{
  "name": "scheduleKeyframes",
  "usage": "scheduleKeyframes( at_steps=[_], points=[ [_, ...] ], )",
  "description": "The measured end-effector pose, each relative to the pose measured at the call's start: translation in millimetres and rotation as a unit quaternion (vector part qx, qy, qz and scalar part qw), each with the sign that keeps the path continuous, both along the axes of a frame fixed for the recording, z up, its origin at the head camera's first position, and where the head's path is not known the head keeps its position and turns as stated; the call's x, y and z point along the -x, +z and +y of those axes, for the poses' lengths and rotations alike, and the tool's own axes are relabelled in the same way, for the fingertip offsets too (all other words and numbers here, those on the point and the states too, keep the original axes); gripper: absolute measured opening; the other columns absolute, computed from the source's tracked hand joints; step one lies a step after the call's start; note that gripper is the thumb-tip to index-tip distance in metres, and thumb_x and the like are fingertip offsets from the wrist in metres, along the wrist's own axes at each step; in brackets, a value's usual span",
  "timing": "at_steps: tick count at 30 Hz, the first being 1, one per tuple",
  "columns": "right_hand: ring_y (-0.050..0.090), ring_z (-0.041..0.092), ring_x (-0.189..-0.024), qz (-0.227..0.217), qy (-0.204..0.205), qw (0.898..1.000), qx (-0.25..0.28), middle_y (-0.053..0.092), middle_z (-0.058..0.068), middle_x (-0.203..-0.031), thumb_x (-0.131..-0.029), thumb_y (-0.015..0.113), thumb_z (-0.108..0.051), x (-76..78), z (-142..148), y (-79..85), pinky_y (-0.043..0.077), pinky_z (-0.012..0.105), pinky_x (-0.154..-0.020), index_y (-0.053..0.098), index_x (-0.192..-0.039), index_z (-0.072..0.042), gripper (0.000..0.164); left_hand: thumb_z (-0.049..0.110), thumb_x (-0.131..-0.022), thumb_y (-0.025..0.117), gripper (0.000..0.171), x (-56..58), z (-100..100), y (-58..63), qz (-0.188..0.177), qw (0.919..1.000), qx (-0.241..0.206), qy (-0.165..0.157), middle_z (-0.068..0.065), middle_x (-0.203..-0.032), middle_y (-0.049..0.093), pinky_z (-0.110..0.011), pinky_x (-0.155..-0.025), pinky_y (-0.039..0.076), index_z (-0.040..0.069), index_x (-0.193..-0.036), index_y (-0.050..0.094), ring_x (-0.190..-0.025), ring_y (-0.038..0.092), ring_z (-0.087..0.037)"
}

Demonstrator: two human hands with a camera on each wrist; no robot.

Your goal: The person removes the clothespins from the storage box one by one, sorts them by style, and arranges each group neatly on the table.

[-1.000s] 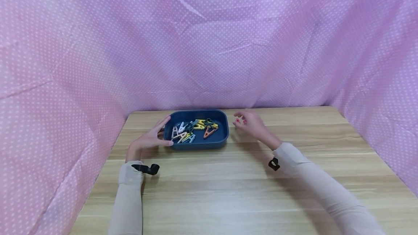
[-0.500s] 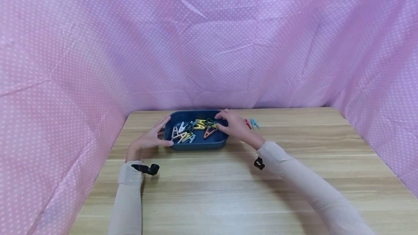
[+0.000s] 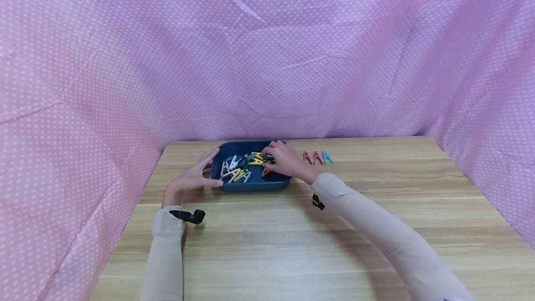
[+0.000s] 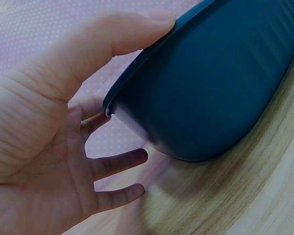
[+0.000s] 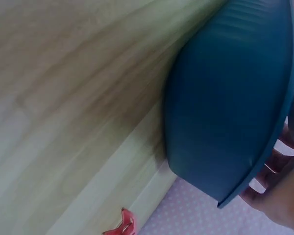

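A dark blue plastic bin [image 3: 255,186] stands near the table's back edge, holding several clothespins. My left hand [image 3: 190,178] spans the bin's left end, fingers fairly straight; in the left wrist view its thumb [image 4: 132,32] lies on the rim. My right hand [image 3: 284,158] reaches over the right rim into the bin. Its thumb and fingers are around a dark green clothespin [image 3: 268,158]; whether they pinch it is unclear. An orange clothespin [image 3: 265,172] lies partly under that hand. White [image 3: 233,162] and yellow [image 3: 255,161] clothespins lie among others on the left.
Right of the bin, two red clothespins [image 3: 307,157] and a blue clothespin [image 3: 327,157] stand in a row on the wooden table [image 3: 267,245]. A pink dotted cloth [image 3: 267,59] hangs behind and at the sides.
My right hand has let go of a red clothespin beside the other red and blue ones, then moved left into the bin. My left hand stays at the bin's left end.
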State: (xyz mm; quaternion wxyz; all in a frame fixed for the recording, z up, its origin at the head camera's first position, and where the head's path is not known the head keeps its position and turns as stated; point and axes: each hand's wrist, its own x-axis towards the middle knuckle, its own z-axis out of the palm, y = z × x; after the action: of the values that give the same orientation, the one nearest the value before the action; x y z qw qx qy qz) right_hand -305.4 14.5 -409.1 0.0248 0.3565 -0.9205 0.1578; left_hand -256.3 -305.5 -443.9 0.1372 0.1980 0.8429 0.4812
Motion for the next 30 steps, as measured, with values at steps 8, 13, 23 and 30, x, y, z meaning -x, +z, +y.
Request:
scheduleKeyframes(
  at_steps=[8,13,23,30],
  points=[
    [0.048,0.023,-0.104,-0.012,-0.005,0.999,-0.039,0.058,0.006,-0.114,-0.086,0.067,-0.032,11.8,-15,-4.9,0.041,0.042,-0.091,0.065,-0.117,-0.013,0.036,0.026,-0.08,0.075,0.101,6.6,-2,1.3,0.011,0.9998,0.015,0.0,0.005,-0.158,-0.007,-0.06,-0.109,0.022,0.028,-0.152,0.004,-0.141,0.017,-0.037],
    [0.046,0.022,-0.104,0.001,-0.009,0.997,-0.074,0.057,0.005,-0.114,-0.086,0.066,-0.035,16.1,-23,-11.8,0.041,0.04,-0.089,0.065,-0.117,-0.016,0.036,0.027,-0.08,0.075,0.101,9.1,-2,1.6,0.009,0.9998,0.016,-0.003,0.004,-0.158,-0.007,-0.058,-0.11,0.022,0.027,-0.152,0.003,-0.141,0.015,-0.037],
    [0.044,0.021,-0.099,0.029,-0.017,0.995,-0.094,0.054,0.005,-0.111,-0.086,0.066,-0.037,12.8,-33,-22.1,0.04,0.037,-0.084,0.063,-0.119,-0.015,0.039,0.027,-0.079,0.076,0.102,8.8,-5,0.2,0.006,0.9999,0.008,-0.008,0.006,-0.158,-0.007,-0.057,-0.11,0.022,0.027,-0.152,0.004,-0.142,0.014,-0.035],
    [0.041,0.024,-0.1,0.038,-0.032,0.994,-0.101,0.052,0.008,-0.112,-0.086,0.066,-0.038,9.2,-36,-23.6,0.041,0.039,-0.084,0.065,-0.115,-0.013,0.038,0.027,-0.079,0.076,0.103,8.5,-7,0.8,0.012,0.9998,0.007,-0.017,0.002,-0.158,-0.008,-0.057,-0.11,0.023,0.024,-0.152,0.004,-0.142,0.014,-0.036]
  ],
)
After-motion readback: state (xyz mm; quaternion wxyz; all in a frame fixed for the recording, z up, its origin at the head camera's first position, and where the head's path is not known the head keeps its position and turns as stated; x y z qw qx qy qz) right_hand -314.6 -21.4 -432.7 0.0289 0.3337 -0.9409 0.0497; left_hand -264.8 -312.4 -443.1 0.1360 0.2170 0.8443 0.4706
